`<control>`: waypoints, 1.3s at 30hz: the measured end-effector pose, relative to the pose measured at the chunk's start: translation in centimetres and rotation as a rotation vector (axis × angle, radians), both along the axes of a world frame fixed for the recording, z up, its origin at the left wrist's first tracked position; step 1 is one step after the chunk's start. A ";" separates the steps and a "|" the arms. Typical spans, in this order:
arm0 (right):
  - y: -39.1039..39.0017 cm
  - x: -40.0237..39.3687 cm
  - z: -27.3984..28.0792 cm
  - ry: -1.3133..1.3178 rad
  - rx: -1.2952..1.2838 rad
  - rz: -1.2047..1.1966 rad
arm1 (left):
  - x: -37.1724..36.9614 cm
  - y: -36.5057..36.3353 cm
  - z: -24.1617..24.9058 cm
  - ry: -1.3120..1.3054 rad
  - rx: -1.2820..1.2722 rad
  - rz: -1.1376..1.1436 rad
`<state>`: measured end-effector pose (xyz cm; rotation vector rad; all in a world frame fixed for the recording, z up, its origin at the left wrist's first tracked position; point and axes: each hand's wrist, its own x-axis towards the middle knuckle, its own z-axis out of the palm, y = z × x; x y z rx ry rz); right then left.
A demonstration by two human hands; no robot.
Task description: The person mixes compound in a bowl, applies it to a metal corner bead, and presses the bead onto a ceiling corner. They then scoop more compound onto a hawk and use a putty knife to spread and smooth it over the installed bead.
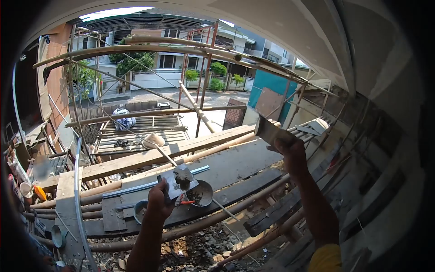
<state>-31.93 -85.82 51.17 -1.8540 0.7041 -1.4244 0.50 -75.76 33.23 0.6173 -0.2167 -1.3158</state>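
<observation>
**Inspector:** Grey metal, flat and square: the hawk board [178, 179] is clenched in the left hand [159, 201], with a dark lump of mortar [183, 178] on top. What about the other grip?

**Assistant:** The right hand [290, 152] grasps a steel trowel [269, 129], blade thin and flat, raised toward the curved plastered wall [362, 59].

**Inspector:** Surroundings?

**Assistant:** Just beside the left hand sits a round bowl [202, 192] on a dark plank [235, 188]. Beyond it lie rough timber boards [172, 154] and bamboo poles [149, 47], which cross the space ahead. Below is rubble [199, 249].
</observation>
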 end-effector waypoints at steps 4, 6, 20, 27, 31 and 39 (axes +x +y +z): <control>3.8 0.7 12.1 0.132 -0.487 -0.270 | 0.4 0.6 -1.1 -0.006 -0.072 -0.050; 5.1 0.8 18.0 0.289 -0.767 -0.608 | -0.2 0.5 -0.8 0.032 -0.091 0.080; 10.6 7.3 40.9 0.406 -1.330 -1.263 | -2.0 1.6 -1.2 0.078 -0.128 -0.097; 10.0 9.0 42.5 0.435 -1.389 -1.265 | -1.8 -0.1 -3.4 0.155 -0.106 -0.133; 9.1 9.6 43.3 0.442 -1.407 -1.262 | -1.8 0.3 -2.3 0.161 -0.063 -0.155; 5.2 11.8 42.7 0.305 -1.607 -1.140 | -2.8 -0.4 -2.7 0.158 -0.121 -0.125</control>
